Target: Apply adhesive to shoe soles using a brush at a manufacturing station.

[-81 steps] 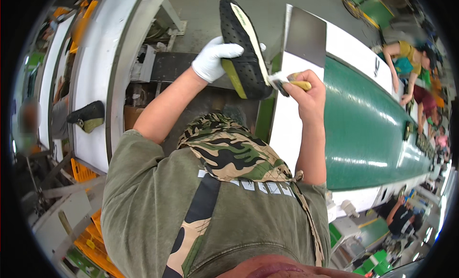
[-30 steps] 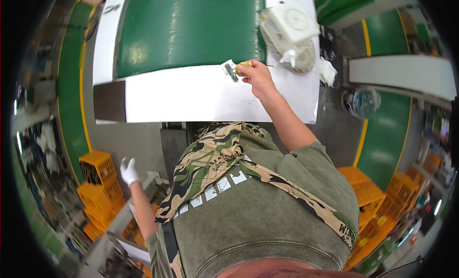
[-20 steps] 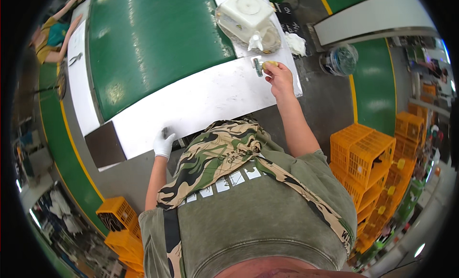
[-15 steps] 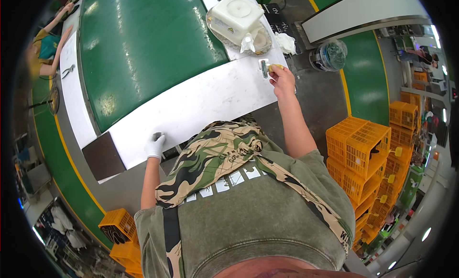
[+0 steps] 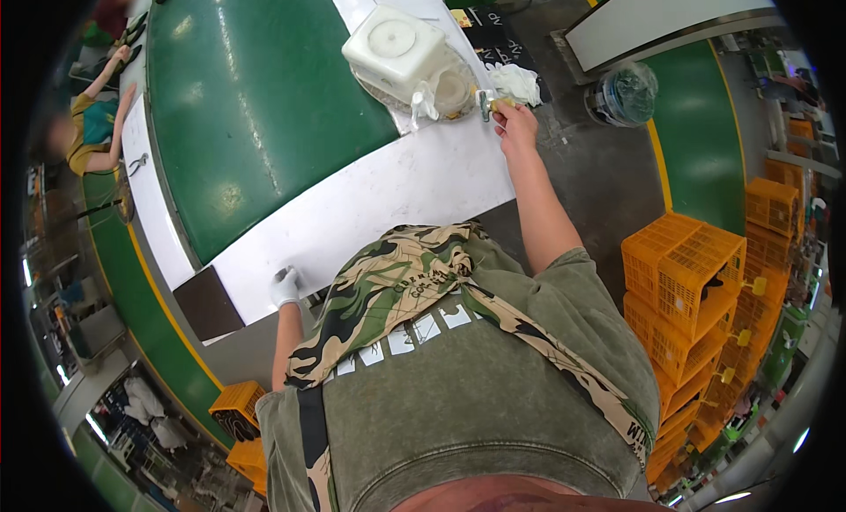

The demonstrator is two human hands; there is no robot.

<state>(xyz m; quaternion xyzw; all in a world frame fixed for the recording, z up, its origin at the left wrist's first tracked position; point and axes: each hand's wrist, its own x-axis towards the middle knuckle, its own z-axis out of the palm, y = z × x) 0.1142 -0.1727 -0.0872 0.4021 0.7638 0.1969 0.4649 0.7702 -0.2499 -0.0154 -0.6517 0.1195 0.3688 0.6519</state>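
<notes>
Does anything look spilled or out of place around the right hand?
Slightly: a crumpled white bundle lies loosely beside the bench, looking discarded, and pale specks mark the dark floor near the right hand, possibly drips.

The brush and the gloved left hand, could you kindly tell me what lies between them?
In the head view, bare white tabletop lies between the brush and the gloved left hand.

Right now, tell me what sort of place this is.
Probably a factory floor: it has a long, glossy green belt-like surface, stacked orange slatted plastic crates, and another person in a yellow top beside that surface.
</notes>
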